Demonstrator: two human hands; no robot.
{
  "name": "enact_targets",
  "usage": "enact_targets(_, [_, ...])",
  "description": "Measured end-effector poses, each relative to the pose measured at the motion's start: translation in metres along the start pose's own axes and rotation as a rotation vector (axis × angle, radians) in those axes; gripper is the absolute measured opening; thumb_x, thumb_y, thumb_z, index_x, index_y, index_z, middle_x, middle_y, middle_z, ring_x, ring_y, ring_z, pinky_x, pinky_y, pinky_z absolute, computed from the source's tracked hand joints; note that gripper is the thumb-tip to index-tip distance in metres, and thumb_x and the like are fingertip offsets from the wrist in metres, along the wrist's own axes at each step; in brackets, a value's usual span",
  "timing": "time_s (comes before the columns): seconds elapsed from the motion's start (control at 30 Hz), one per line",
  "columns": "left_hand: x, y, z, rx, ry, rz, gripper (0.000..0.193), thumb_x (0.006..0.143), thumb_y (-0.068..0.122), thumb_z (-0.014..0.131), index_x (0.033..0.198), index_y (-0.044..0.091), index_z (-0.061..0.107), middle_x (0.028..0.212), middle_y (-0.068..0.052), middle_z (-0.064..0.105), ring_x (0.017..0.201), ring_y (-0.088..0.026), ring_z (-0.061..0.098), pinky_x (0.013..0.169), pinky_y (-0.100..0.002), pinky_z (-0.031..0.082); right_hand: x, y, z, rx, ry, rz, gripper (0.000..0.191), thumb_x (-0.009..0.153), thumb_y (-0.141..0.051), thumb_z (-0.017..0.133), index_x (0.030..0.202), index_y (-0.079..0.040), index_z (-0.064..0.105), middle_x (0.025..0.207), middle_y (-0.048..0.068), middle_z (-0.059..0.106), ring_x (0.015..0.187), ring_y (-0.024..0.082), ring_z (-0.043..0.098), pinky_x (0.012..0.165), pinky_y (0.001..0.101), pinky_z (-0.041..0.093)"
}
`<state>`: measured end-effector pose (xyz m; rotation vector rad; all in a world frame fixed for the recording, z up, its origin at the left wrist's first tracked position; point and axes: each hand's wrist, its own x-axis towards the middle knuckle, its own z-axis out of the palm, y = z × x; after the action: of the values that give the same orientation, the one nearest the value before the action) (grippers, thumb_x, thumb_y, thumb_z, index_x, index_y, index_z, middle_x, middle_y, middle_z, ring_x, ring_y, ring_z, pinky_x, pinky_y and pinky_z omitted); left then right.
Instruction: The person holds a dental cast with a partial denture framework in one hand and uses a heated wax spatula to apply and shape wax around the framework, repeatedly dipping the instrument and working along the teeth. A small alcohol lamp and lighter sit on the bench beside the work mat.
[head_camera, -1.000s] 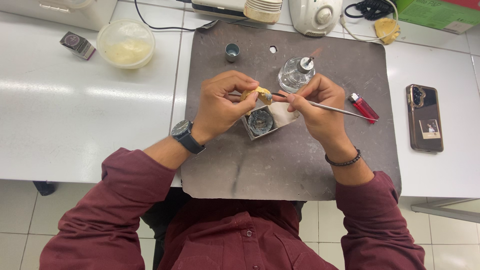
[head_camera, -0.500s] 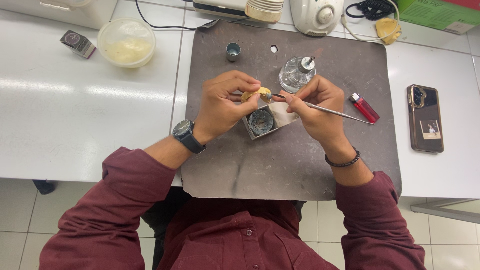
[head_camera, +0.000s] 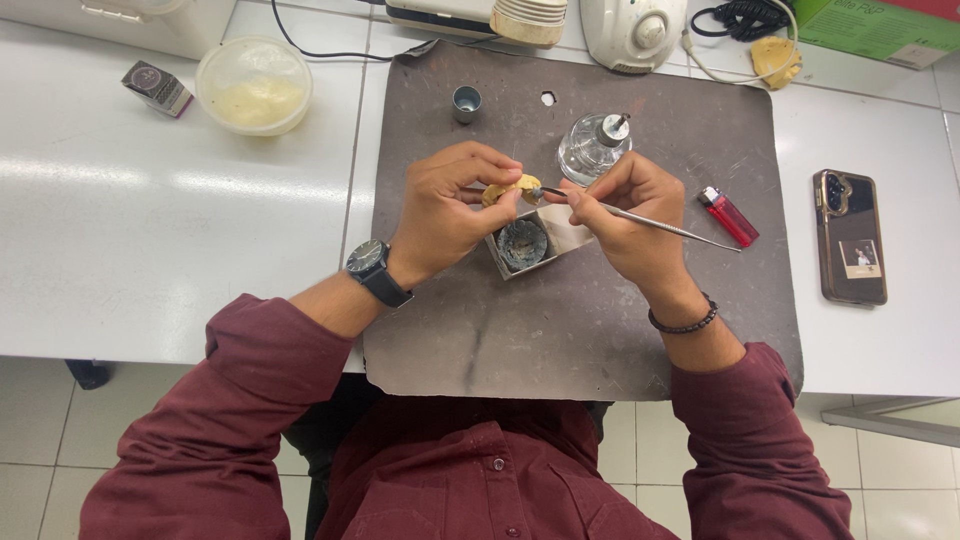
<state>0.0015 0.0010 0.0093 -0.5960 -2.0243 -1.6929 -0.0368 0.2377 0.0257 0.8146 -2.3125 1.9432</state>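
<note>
Two hands work on a small yellow piece over a dark mat

Both hands meet above the middle of the dark grey mat (head_camera: 600, 330). The left hand (head_camera: 450, 210) is closed around a small yellow piece (head_camera: 510, 188), which it pinches between thumb and fingertips. The right hand (head_camera: 625, 215) is closed in a narrow pen grip on a thin metal tool (head_camera: 660, 225); its tip touches the yellow piece, and its long handle points to the right.

One small dark box (head_camera: 157, 88) with a pale label lies at the far left on the white table (head_camera: 150, 250). At the top right corner stands a green box (head_camera: 880, 30); only its edge is in view.

Just under the hands sits a small square metal tray (head_camera: 525, 245), and it holds a round dark grey mass. Behind the right hand stands a clear glass burner (head_camera: 592, 148) with a metal cap; I cannot tell what is inside. Near the top of the mat stands a small metal cup (head_camera: 466, 103), and its inside looks dark. Left of the mat is a round plastic tub (head_camera: 254, 85) with a pale yellow substance in it.

A red lighter (head_camera: 730, 215) lies on the mat to the right of the tool, and a phone (head_camera: 850, 235) lies on the table, well apart from the hands.
</note>
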Motion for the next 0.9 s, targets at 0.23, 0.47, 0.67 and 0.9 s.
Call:
enact_targets(0.23, [0.0004,0.0006,-0.0003,0.002,-0.002,0.001,0.013,0.092,0.001,0.077,0.104,0.001,0.074,0.113,-0.009,0.072,0.101,-0.015,0.077,0.083,-0.025,0.066,0.0008,0.0010,-0.0003,0.069,-0.012,-0.020,0.023,0.100,0.001,0.073,0.089,-0.003,0.053,0.083,0.011,0.070,0.085,0.017,0.076,0.079,0.0299,0.068])
enact_targets(0.47, [-0.0006,0.0018,0.0000,-0.007,0.000,-0.005,0.013,0.092,0.001,0.077,0.105,0.000,0.074,0.113,-0.009,0.072,0.101,-0.016,0.077,0.085,-0.025,0.071,-0.0007,0.0036,-0.0012,0.018,-0.012,-0.020,0.020,0.100,0.001,0.073,0.090,-0.002,0.056,0.086,0.011,0.071,0.087,0.017,0.077,0.082,0.0289,0.066])
enact_targets(0.67, [0.0005,0.0011,0.0000,-0.009,0.000,-0.002,0.012,0.092,0.001,0.077,0.104,0.000,0.074,0.113,-0.009,0.072,0.101,-0.015,0.077,0.084,-0.025,0.068,0.0000,0.0045,-0.0020,0.007,-0.019,-0.029,0.020,0.100,0.001,0.073,0.091,-0.002,0.055,0.086,0.012,0.071,0.090,0.019,0.078,0.084,0.0299,0.067])
enact_targets(0.9, [0.0004,0.0001,-0.0004,0.005,-0.008,0.008,0.012,0.093,0.002,0.077,0.104,0.001,0.074,0.113,-0.009,0.072,0.100,-0.016,0.077,0.082,-0.025,0.066,0.0002,0.0019,-0.0012,0.044,-0.006,0.001,0.021,0.099,0.001,0.072,0.089,-0.003,0.054,0.083,0.012,0.071,0.089,0.020,0.078,0.075,0.0293,0.066])
